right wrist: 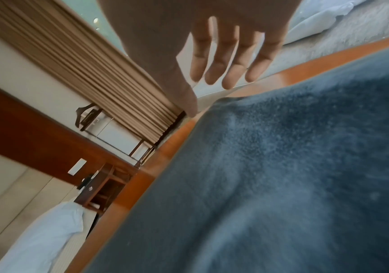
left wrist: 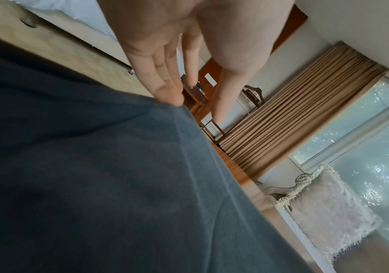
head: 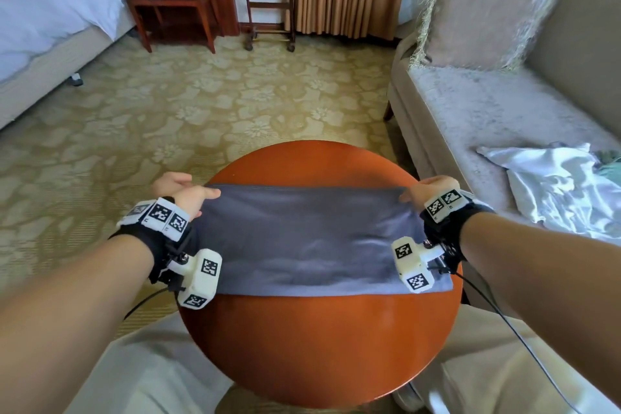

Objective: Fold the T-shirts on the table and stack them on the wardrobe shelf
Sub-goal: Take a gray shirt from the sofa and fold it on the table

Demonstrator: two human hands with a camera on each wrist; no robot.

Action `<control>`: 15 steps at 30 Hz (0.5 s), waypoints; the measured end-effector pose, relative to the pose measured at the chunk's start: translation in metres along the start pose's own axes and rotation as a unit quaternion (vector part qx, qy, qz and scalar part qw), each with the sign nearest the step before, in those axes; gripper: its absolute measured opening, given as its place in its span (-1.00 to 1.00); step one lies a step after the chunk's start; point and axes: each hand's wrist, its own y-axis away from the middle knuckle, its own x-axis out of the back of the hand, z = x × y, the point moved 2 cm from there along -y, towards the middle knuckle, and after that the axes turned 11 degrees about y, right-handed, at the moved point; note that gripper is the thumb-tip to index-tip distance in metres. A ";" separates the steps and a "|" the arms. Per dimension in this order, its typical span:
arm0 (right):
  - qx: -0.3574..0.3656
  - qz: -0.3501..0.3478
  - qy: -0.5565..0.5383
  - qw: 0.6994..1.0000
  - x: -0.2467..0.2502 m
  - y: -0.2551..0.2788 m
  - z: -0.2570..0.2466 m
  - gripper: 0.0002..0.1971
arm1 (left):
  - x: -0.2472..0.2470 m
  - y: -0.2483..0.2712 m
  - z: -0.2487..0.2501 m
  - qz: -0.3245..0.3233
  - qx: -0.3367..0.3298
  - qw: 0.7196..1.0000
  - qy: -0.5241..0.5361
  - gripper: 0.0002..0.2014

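The grey T-shirt (head: 307, 242) lies flat as a wide folded band across the middle of the round wooden table (head: 319, 346), its two ends reaching the table's left and right edges. Your left hand (head: 183, 193) sits at the shirt's far left corner; in the left wrist view its fingers (left wrist: 163, 81) are straight and close together, the tips touching the cloth's edge, thumb held apart. Your right hand (head: 431, 191) is at the far right corner, fingers (right wrist: 233, 61) straight and slightly spread just past the cloth, thumb tip down at the shirt's edge. Neither hand grips the fabric. A white crumpled garment (head: 557, 185) lies on the sofa (head: 470, 111) to your right, well apart from the table.
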 end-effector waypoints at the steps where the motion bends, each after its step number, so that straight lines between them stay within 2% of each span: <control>1: 0.004 -0.007 0.003 1.000 0.002 0.009 -0.001 -0.73 | 0.002 0.007 0.001 -0.001 -0.020 1.000 -0.012 -0.52; 4: 0.010 -0.039 0.065 0.997 -0.002 0.025 0.000 -0.61 | 0.002 0.027 -0.002 -0.055 -0.066 0.992 -0.088 -0.76; 7: 0.047 -0.087 0.184 0.978 -0.010 0.044 0.001 -0.51 | 0.006 0.037 -0.014 -0.119 -0.073 0.971 -0.192 -0.76; 10: 0.089 -0.136 0.280 0.946 -0.028 0.059 0.006 -0.46 | 0.011 0.043 -0.022 -0.147 -0.085 0.939 -0.297 -0.74; 13: 0.117 -0.121 0.351 0.921 -0.036 0.068 0.017 -0.07 | 0.016 0.048 -0.023 -0.152 -0.103 0.902 -0.390 -0.70; 15: 0.137 -0.100 0.363 0.916 -0.040 0.065 0.022 -0.05 | 0.017 0.051 -0.021 -0.153 -0.101 0.895 -0.407 -0.67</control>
